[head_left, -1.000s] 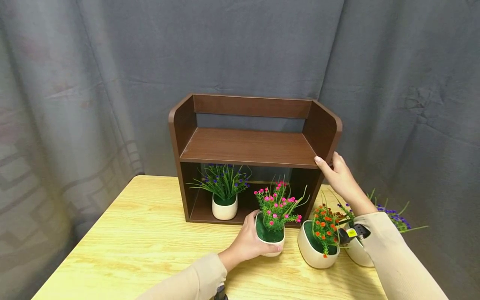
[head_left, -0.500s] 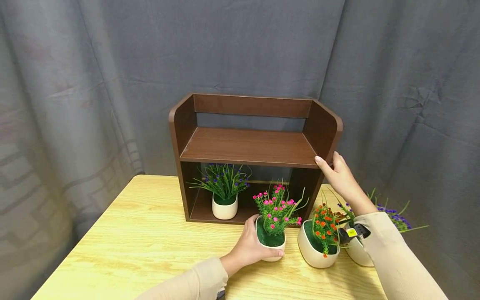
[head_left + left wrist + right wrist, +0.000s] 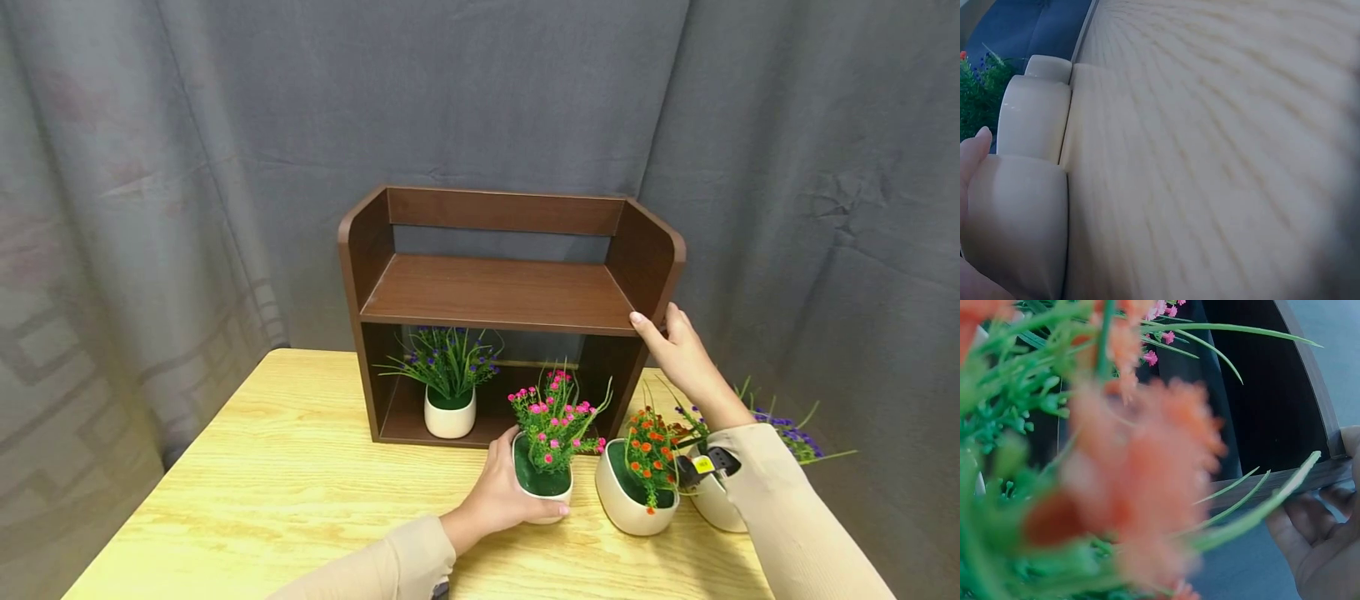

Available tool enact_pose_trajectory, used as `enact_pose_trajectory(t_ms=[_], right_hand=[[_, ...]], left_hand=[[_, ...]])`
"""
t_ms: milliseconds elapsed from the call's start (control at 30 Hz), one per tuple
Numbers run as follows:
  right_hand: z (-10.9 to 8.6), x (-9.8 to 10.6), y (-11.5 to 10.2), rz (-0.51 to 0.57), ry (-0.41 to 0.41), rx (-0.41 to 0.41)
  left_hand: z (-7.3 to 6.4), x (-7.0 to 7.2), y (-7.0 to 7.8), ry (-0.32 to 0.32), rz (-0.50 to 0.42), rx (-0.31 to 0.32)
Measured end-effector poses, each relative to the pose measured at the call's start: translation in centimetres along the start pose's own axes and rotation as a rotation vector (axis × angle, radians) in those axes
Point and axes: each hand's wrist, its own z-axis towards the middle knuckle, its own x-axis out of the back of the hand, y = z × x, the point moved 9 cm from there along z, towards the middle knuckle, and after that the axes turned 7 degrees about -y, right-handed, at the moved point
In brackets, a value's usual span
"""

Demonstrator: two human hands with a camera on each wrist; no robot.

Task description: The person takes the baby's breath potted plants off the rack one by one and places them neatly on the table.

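From the head camera we see the left hand wrapped round a cream ceramic pot of pink artificial flowers, its fingers curled under the front of the pot and the thumb up at the rim. The pot stands on the pale yellow wooden surface, just in front of the lower opening of a dark brown two-tier wooden shelf. The right hand rests against the right front corner of that shelf, at the level of its upper board, with the fingers fairly straight and the thumb on the outer side panel. Inside the lower compartment, toward its left, stands a cream pot of purple flowers. Right of the held pot, close by, is a cream pot of orange flowers, and beyond it a further cream pot with purple blooms, partly hidden by the beige sleeve. A grey curtain hangs behind everything.

In the left wrist view we see the held pot's smooth cream wall low at the left, a fingertip pressed on it, two more cream pots lined up behind it, and the blurred wooden surface filling the rest.

In the right wrist view, blurred orange blossoms and green leaves crowd the frame; beyond them we see the shelf's dark side panel and the right hand's palm beneath its edge, fingers loosely open.
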Motion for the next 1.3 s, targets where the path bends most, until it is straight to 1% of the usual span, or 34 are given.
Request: enact_pose_trajectory(t_ms=[167,333,567,667,833,933,1033,1233,1300], right_hand=[[0.0,0.0,0.0,-0.003,0.003,0.003],[0.0,0.0,0.0,0.001,0.0,0.002],[-0.1,0.0,0.1,-0.002,-0.003,-0.011],[-0.1,0.0,0.1,-0.008,-0.001,-0.014],[-0.1,0.0,0.0,-0.008,0.005,-0.01],[-0.1,-0.1,0.1,-0.005,0.002,-0.013],[-0.1,-0.1,0.2,0.001,-0.001,-0.02],[-0.1,-0.1,0.1,0.008,0.006,-0.004],[-0.1,0.0,0.0,0.007,0.008,-0.001]], left_hand=[[0.0,0.4,0.5,-0.018,0.036,-0.019],[-0.1,1.2,0.9,-0.036,0.018,-0.027],[-0.1,2.4,1.4,-0.063,0.003,-0.086],[-0.1,2.9,1.4,-0.079,0.002,-0.116],[0.0,3.7,1.4,-0.106,0.03,-0.175],[0.1,4.3,1.4,-0.118,0.019,-0.199],[0.1,5.0,1.3,-0.111,-0.002,-0.212],[0.2,7.0,0.4,-0.068,-0.026,-0.211],[0.3,7.8,0.1,-0.062,-0.036,-0.201]])
